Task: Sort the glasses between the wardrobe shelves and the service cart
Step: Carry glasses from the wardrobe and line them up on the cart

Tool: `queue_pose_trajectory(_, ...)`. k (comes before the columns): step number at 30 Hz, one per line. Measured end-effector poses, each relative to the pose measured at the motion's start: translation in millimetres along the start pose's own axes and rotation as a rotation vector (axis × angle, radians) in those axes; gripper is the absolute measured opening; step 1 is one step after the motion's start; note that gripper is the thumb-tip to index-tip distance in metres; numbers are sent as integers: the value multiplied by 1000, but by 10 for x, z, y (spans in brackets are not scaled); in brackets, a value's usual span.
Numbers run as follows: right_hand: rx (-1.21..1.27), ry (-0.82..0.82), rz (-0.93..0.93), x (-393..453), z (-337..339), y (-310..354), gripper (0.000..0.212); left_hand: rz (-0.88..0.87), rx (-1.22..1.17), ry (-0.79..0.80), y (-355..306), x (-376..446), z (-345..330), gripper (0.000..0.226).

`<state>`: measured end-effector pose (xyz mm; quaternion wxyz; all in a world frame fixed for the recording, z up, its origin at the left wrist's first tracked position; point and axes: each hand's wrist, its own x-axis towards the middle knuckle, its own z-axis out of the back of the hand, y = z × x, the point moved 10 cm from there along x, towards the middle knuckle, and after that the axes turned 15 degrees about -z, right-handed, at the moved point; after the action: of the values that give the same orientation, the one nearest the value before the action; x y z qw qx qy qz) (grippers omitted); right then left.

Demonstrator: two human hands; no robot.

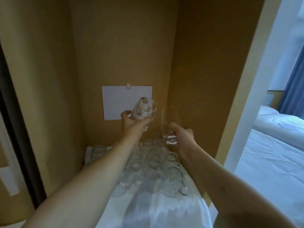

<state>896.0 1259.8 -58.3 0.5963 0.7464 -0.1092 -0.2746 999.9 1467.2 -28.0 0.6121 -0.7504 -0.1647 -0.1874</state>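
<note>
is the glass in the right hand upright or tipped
Roughly upright, leaning slightly. The right hand grips the clear glass at its thick base, mouth pointing up, above the glasses on the shelf.

This looks like a hotel guest room, seen from inside a tan wooden wardrobe [125, 46] — its shelf [148, 211] is lined with white cloth and crowded with rows of clear drinking glasses [151, 167], more than a home would keep in a closet. A white paper sheet [118, 99] is clipped to the wardrobe's back panel. Through the opening at the right a bed [271, 162] made up in plain white linen stands beside a blue curtain [294, 76] — the look of a serviced room.
</note>
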Motion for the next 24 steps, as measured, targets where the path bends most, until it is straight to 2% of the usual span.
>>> queue_pose_trajectory(5,-49,-28,66,-613,509,46,64,-37,25,71,-416,-608,-281,78)
queue_pose_trajectory(10,-50,-94,107,-1137,1103,26,40,-91,-17,143,-786,-1312,-603,77)
queue_pose_trajectory(14,-37,-106,159,-1463,1518,52,61,-116,-39,216,-1047,-1744,-939,81)
queue_pose_trajectory(17,-52,-189,208,-1684,1949,137,66,-120,-59,238,-1197,-1968,-1244,75)
queue_pose_trajectory(24,-50,-402,230,-1987,3197,73,89,-106,-4,464,-1280,-2612,-2318,99)
